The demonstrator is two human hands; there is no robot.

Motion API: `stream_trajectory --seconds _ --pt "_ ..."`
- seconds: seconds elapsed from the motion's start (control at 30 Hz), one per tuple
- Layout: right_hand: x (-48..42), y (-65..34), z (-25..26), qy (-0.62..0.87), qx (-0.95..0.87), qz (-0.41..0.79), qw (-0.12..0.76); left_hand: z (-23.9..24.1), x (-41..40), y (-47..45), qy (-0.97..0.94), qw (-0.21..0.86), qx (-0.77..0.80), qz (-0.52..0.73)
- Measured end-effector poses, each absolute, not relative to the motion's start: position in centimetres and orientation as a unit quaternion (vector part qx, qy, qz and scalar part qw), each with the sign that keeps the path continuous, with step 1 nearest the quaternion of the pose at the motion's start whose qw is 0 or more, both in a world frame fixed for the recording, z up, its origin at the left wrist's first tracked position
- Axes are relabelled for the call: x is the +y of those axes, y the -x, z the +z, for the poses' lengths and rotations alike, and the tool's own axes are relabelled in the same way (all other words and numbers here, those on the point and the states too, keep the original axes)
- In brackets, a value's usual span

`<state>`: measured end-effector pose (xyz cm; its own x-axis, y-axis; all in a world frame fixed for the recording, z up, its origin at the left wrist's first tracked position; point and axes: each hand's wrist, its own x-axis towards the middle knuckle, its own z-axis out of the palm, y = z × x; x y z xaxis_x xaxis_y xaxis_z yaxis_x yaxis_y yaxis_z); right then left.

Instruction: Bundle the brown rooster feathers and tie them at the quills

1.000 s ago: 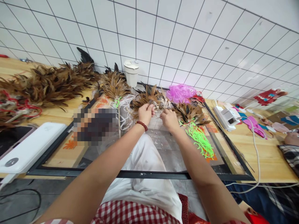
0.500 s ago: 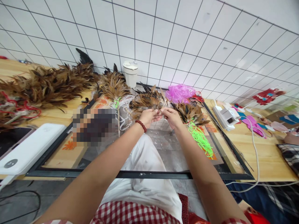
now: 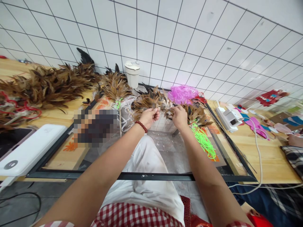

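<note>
Here the person's left hand point(image 3: 148, 116), with a dark red bead bracelet point(image 3: 142, 126) on its wrist, is closed around a bunch of brown feathers point(image 3: 149, 100), which fans out to the far left above the glass tabletop point(image 3: 165, 157). The right hand point(image 3: 179, 116) pinches at the same bunch just to the right, fingers curled; what lies between its fingertips is too small to tell. Both hands hover over the far middle of the glass. Just right of the right hand lies a second feather cluster point(image 3: 197, 114) tied with neon green cord point(image 3: 203, 142). Beyond it sits a pink plastic wad point(image 3: 182, 94), and a white lidded cup point(image 3: 132, 74) stands by the tiled wall. Far left, a long pile of feathers point(image 3: 52, 83) covers the wooden table.
</note>
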<state>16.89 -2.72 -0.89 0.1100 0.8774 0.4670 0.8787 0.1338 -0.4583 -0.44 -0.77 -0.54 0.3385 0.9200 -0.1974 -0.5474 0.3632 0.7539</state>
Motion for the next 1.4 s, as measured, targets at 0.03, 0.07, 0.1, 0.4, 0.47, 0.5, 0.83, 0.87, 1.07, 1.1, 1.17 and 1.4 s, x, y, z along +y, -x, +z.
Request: stream_trajectory --seconds 0.03,0.07,0.1,0.4,0.47,0.5,0.83,0.87,1.07,1.1,1.17,1.4 --pt "-2.9 -17.0 -0.9 0.667 -0.685 -0.032 0.290 -0.6 -0.7 0.4 -0.290 0.760 0.316 0.488" --pt "-3.0 -17.0 -1.0 0.669 -0.703 -0.040 0.239 -0.7 -0.6 0.4 -0.287 0.758 0.318 0.492" --pt "-3.2 -16.9 -1.0 0.663 -0.720 -0.034 0.203 -0.7 -0.6 0.4 -0.284 0.757 0.320 0.494" --pt "-3.1 -17.9 -0.4 0.711 -0.646 -0.103 0.259 -0.6 -0.9 0.3 -0.273 0.753 0.323 0.504" --pt "-3.0 -18.4 -0.4 0.710 -0.664 -0.090 0.218 -0.5 -0.9 0.3 -0.274 0.754 0.325 0.501" --pt "-3.0 -18.6 -0.4 0.701 -0.683 -0.063 0.196 -0.5 -0.9 0.3 -0.274 0.754 0.325 0.501" --pt "-3.5 -15.5 -1.8 0.623 -0.762 -0.079 0.159 -0.6 -0.9 0.1 -0.273 0.752 0.326 0.503" --pt "-3.7 -15.1 -1.8 0.609 -0.777 -0.078 0.142 -0.6 -0.9 0.1 -0.273 0.753 0.325 0.503" --pt "-3.6 -15.4 0.0 0.615 -0.697 -0.017 0.368 -0.5 -1.0 0.1 -0.274 0.754 0.322 0.503" --pt "-3.4 -15.8 0.5 0.605 -0.660 0.023 0.445 -0.6 -1.0 0.1 -0.273 0.754 0.323 0.502" --pt "-3.0 -16.5 1.1 0.555 -0.592 0.125 0.571 -0.6 -1.0 0.1 -0.274 0.753 0.325 0.502" --pt "-2.1 -16.3 0.5 0.468 -0.546 0.339 0.607 -1.2 -0.6 -0.1 -0.257 0.751 0.325 0.513"
